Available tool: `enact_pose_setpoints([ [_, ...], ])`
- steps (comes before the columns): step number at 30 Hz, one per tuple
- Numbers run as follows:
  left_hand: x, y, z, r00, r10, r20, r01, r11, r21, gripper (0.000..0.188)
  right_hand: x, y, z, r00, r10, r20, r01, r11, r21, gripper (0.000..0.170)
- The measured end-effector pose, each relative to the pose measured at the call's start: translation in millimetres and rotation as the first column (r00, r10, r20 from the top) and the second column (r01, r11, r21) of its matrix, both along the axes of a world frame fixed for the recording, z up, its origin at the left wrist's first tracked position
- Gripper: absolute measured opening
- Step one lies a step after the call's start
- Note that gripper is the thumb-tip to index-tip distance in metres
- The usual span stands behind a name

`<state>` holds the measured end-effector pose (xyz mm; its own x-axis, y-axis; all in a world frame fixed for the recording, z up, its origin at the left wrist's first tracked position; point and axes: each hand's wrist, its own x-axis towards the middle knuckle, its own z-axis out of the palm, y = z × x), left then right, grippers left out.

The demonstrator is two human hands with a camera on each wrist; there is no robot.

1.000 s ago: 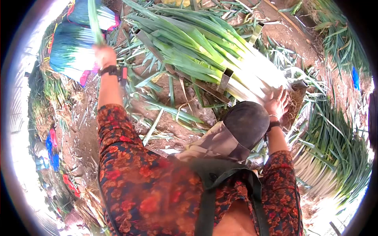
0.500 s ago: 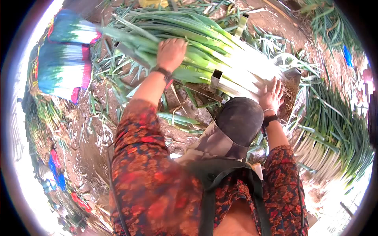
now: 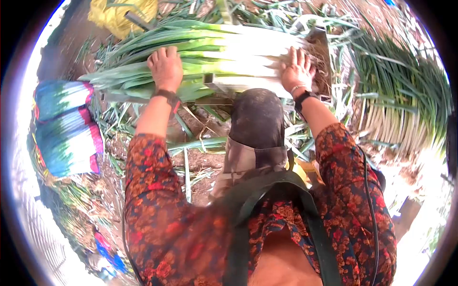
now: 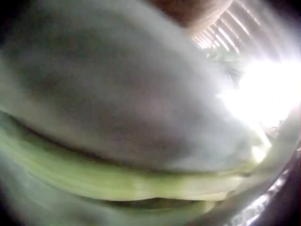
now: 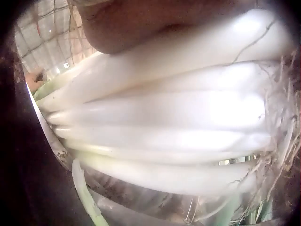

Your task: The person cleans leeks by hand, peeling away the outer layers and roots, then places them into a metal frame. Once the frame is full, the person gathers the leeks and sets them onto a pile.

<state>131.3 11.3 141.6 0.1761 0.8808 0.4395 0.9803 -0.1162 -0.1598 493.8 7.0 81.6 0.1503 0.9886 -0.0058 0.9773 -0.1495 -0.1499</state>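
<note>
A thick bundle of long green onions (image 3: 200, 45) lies across a metal rack (image 3: 325, 57), leaves to the left and roots to the right. My left hand (image 3: 165, 69) rests on top of the green leaves. Over the white stalks near the root end, my right hand (image 3: 298, 74) presses with its fingers spread. The right wrist view shows the white stalks (image 5: 178, 117) side by side, with thin roots (image 5: 277, 141) at their ends and part of the hand above them. Blurred leaves (image 4: 113, 183) fill most of the left wrist view.
Packed bundles of green onions in printed wraps (image 3: 64, 136) lie at the left. Another large pile of green onions (image 3: 405, 86) is on the ground at the right. A yellow bag (image 3: 121, 16) sits behind the rack. Metal posts (image 3: 208, 81) stand up along the rack, and loose leaves litter the ground.
My left hand has come from the far left, where it held a green onion, onto the bundle's leaves. My right hand stays on the white stalks. The head view has turned.
</note>
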Motion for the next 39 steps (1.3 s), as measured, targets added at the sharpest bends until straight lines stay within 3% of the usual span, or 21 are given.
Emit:
enact_pose_setpoints([
  [2,31.6,-12.9,-1.0,0.941,-0.281,0.189,0.289,0.957,-0.019,0.020,1.3,-0.9,0.3,1.000,0.001,0.005,-0.001,1.000,-0.009,0.067],
  [3,30.4,-12.1,-24.3,0.891,-0.334,0.307,0.397,0.902,-0.171,0.026,1.7,-1.1,4.5,1.000,0.005,-0.009,-0.005,1.000,-0.025,0.067],
  [6,52.9,-24.1,-22.5,0.912,-0.317,0.261,0.358,0.925,-0.126,0.031,5.1,-2.3,3.2,1.000,0.026,0.018,-0.026,1.000,0.003,0.067],
  [10,53.8,-14.5,-21.0,0.891,-0.242,0.384,0.342,0.914,-0.219,0.028,13.4,-7.3,-11.1,0.991,0.098,-0.092,-0.071,0.964,0.256,0.056],
  [12,56.0,-14.8,-20.0,0.901,-0.237,0.364,0.332,0.916,-0.225,0.027,16.4,-15.8,-14.7,0.966,0.244,-0.088,-0.167,0.842,0.513,0.034],
  [15,60.3,-19.4,-22.5,0.896,-0.302,0.324,0.378,0.904,-0.202,0.025,27.3,-34.6,-13.6,0.922,0.373,-0.101,-0.272,0.813,0.514,0.019],
  [19,56.4,-16.6,-22.3,0.818,-0.375,0.436,0.496,0.844,-0.205,0.020,26.0,-40.7,-11.5,0.962,0.270,-0.050,-0.232,0.897,0.376,0.019],
  [20,53.0,-13.4,-28.5,0.786,-0.390,0.480,0.525,0.831,-0.186,0.019,27.1,-41.0,-15.1,0.968,0.246,-0.053,-0.224,0.937,0.267,0.025],
  [24,50.5,-2.4,-37.8,0.778,-0.405,0.481,0.539,0.823,-0.179,0.015,20.1,-28.2,-21.3,0.974,0.187,-0.130,-0.135,0.934,0.332,0.019],
  [26,48.7,2.1,-43.6,0.797,-0.422,0.433,0.535,0.826,-0.178,0.015,24.3,-30.9,-21.0,0.941,0.272,-0.201,-0.181,0.907,0.381,0.022],
  [27,51.3,5.1,-50.2,0.789,-0.442,0.427,0.546,0.823,-0.157,0.014,26.8,-26.7,-17.0,0.955,0.252,-0.159,-0.213,0.950,0.229,0.020],
  [29,63.4,4.7,-46.2,0.852,-0.380,0.360,0.466,0.864,-0.189,0.022,26.8,-23.1,-21.7,0.957,0.275,-0.095,-0.201,0.861,0.467,0.015],
  [30,68.7,3.2,-39.6,0.875,-0.303,0.377,0.409,0.880,-0.241,0.030,25.1,-19.7,-23.0,0.957,0.261,-0.125,-0.182,0.879,0.440,0.014],
  [34,53.3,1.3,-54.2,0.867,-0.282,0.412,0.405,0.879,-0.252,0.033,26.0,-28.5,-20.3,0.935,0.329,-0.130,-0.226,0.838,0.496,0.015],
  [35,61.9,5.0,-54.4,0.864,-0.306,0.400,0.404,0.895,-0.188,0.034,26.5,-26.8,-17.6,0.943,0.302,-0.136,-0.196,0.840,0.506,0.017],
  [38,55.3,17.9,-49.7,0.835,-0.101,0.541,0.345,0.861,-0.373,0.034,17.5,-21.7,-22.0,0.951,0.246,-0.185,-0.127,0.861,0.492,0.018],
  [39,36.0,29.5,-66.1,0.770,-0.118,0.627,0.419,0.834,-0.358,0.032,20.1,-25.9,-19.7,0.951,0.245,-0.191,-0.136,0.881,0.453,0.019],
])
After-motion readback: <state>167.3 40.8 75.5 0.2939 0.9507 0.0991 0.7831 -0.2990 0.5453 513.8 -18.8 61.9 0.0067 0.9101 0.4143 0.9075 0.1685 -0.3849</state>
